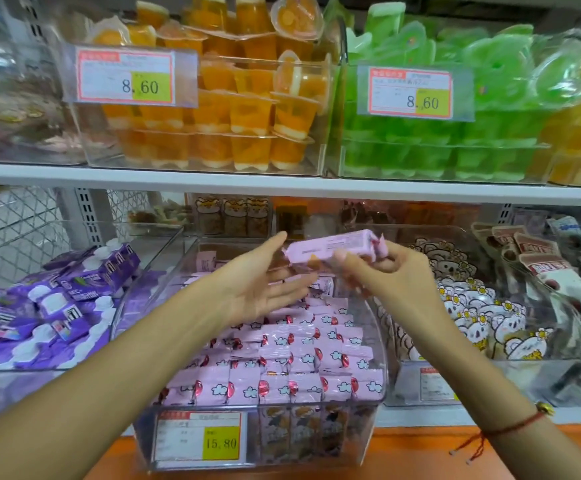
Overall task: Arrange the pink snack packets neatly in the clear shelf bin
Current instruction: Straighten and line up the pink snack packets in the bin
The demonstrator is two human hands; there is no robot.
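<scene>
Head view, the only one. Right hand (382, 268) pinches one pink packet (330, 247) between thumb and curled fingers, holding it up over the back of the clear shelf bin (368, 441), back face toward the camera. Left hand (261, 282) is spread, fingers straight and relaxed, palm turned toward the packet; its fingertips sit just beside the packet's left end, and contact cannot be confirmed.

Progress, as a judgement: well advanced. Pink snack packets (282, 362) already fill most of the bin in overlapping rows, printed faces up, front rows fairly even. Toward the back, under the hands, a few lie crooked. What seems left is to seat the held packet and straighten that rear patch. Through the bin's clear front, below the pink rows, other packets with a different print show.

Surroundings: shop shelving, white shelf edges, an orange ledge at the bottom. Yellow price tag (221, 443) on the bin front reads 15.80. To the left, a bin of purple pouches (50, 306); to the right, bins of koala-print bags (483, 317). Upper shelf holds orange jelly cups (233, 109) and green jelly cups (455, 133), each tagged 8.60. Red string bracelet (510, 427) on the right wrist.
</scene>
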